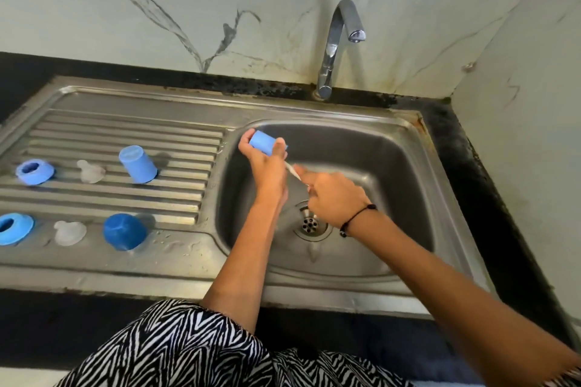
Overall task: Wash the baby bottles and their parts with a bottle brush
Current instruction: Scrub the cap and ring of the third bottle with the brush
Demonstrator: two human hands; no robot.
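My left hand (262, 163) grips a light blue bottle cap (263, 142) over the left side of the sink basin (393, 166). My right hand (333, 195) holds the pale handle of a bottle brush (293, 171), whose head goes into the cap and is hidden. On the drainboard (110, 198) stand another light blue cap (138, 164) and a darker blue cap (124, 231), both upside down. Two blue collar rings (34, 171) (12, 228) and two clear teats (91, 171) (69, 232) lie beside them.
The chrome tap (338, 41) rises behind the basin with no water running. The drain (309, 225) lies just below my right hand. A black counter edge (471, 151) and marble wall close in on the right. Water drops sit on the steel near the dark cap.
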